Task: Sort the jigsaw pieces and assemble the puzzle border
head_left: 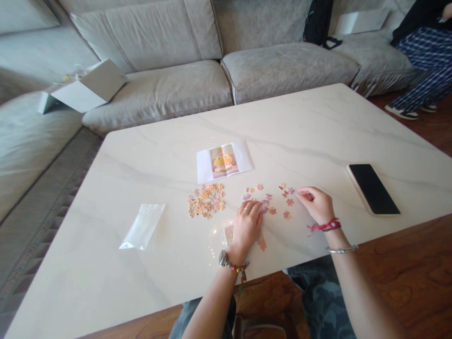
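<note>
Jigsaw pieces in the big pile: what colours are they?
Mostly orange and yellowish, some pink; the piled jigsaw pieces show best in the head view.

Puzzle pieces (205,200) orange, pink; tabletop (300,136) white (faintly grey-veined).

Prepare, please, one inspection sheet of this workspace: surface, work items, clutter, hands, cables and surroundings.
Surface: white table with grey veins.
Work items: clustered puzzle pieces; loose pieces scattered near both hands; creased picture sheet beyond them.
Clutter: clear plastic bag at left; phone at right, screen dark.
Hands: left hand palm down, partly hiding some pieces; right hand beside loose pieces, fingers curled, grip unclear.
Cables: nothing seen on the table.
Surroundings: grey sofa with black backpack; another person at far right.
</note>
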Demonstrator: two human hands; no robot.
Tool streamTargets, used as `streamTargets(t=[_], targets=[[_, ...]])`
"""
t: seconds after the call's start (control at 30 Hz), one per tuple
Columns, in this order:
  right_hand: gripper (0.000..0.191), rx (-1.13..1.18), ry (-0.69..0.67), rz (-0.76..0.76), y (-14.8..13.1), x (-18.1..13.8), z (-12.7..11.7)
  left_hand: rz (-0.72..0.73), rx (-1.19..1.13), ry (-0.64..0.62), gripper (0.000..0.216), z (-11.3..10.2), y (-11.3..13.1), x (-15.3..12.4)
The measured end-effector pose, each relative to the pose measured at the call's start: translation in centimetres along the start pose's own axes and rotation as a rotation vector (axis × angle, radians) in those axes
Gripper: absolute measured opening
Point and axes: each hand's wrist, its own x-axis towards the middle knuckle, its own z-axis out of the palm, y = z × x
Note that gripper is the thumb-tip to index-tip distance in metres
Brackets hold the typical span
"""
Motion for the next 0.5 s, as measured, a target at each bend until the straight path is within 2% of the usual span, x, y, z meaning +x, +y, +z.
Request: streamTargets(t=[0.5], targets=[[0.016, 0.008, -0.021, -0.022, -0.41, -0.13, 0.27, -0.008, 0.007, -0.002, 0.019, -0.14, -0.37, -0.01]])
